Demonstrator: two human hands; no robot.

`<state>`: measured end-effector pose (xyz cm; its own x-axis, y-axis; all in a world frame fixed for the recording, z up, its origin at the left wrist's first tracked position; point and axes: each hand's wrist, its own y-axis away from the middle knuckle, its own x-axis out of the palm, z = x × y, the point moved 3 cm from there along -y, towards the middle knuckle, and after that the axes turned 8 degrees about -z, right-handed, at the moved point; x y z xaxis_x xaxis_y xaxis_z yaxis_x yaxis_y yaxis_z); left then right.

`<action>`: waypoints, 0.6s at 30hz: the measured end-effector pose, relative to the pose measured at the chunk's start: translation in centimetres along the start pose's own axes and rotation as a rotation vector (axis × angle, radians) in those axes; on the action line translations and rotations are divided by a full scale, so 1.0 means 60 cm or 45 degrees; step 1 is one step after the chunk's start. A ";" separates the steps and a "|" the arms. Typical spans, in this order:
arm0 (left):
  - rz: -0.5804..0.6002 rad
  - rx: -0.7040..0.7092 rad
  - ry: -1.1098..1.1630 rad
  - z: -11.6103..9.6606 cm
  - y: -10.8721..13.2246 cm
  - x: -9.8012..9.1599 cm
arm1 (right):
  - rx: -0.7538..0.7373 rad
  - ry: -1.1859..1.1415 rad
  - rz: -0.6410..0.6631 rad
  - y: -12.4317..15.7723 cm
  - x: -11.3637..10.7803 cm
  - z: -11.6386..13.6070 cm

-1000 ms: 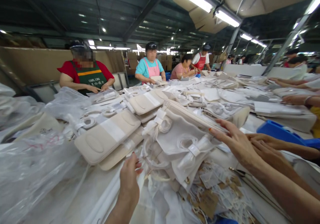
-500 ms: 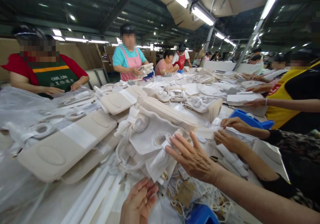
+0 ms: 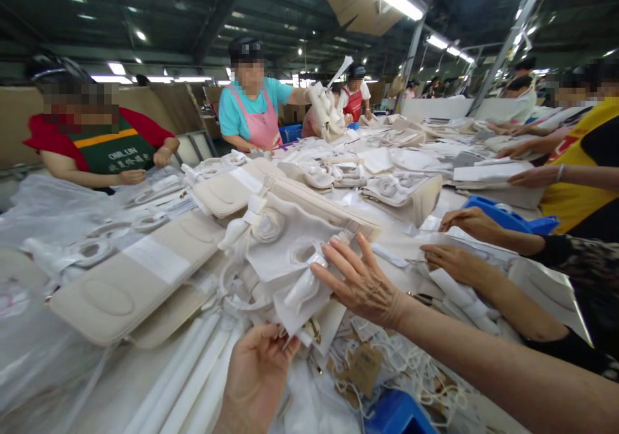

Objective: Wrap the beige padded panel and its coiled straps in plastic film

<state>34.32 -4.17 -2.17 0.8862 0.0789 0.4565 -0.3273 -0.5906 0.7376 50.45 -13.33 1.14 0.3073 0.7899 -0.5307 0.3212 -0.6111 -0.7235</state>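
Observation:
A cream handbag (image 3: pixel 333 202) lies in front of me, with white wrapping on its straps and a white sheet (image 3: pixel 271 247) against it. My right hand (image 3: pixel 365 286) is open, its fingers spread and resting on the bag's wrapped strap. Low at the near edge of the bag, my left hand (image 3: pixel 258 366) is closed in a pinch; what sits between thumb and fingers is too small to make out. Close to those fingertips hangs a metal clasp (image 3: pixel 315 331). To the left lies a long cream bag (image 3: pixel 111 295) with a white band around it.
White tubes (image 3: pixel 178 369) lie at the near left. Near my right forearm are tangled string tags (image 3: pixel 406 369) and a blue bin (image 3: pixel 396 414). A co-worker's hands (image 3: pixel 459 263) work close on the right. More co-workers stand around the heaped table.
My left hand has risen to the bag's near edge and closed into a pinch. My right hand stays on the bag. Across the table, a co-worker in pink apron has lifted a wrapped bundle.

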 end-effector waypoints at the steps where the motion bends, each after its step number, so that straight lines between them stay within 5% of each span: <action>1: 0.018 -0.025 0.085 -0.003 0.000 0.004 | 0.011 -0.027 0.009 -0.005 0.001 -0.002; 6: 0.148 -0.138 0.389 -0.008 -0.007 0.015 | 0.064 -0.138 0.046 -0.043 -0.003 -0.021; 11: 0.120 -0.064 0.465 -0.023 -0.015 0.012 | 0.059 -0.145 0.107 -0.072 -0.004 -0.031; 18: 0.141 -0.044 0.480 -0.039 -0.014 0.044 | 0.013 -0.084 -0.036 -0.102 0.014 -0.023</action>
<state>36.15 -1.62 -0.44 0.6644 0.3097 0.6802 -0.4309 -0.5850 0.6871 49.95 -9.03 5.73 0.2385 0.8086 -0.5379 0.3194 -0.5884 -0.7428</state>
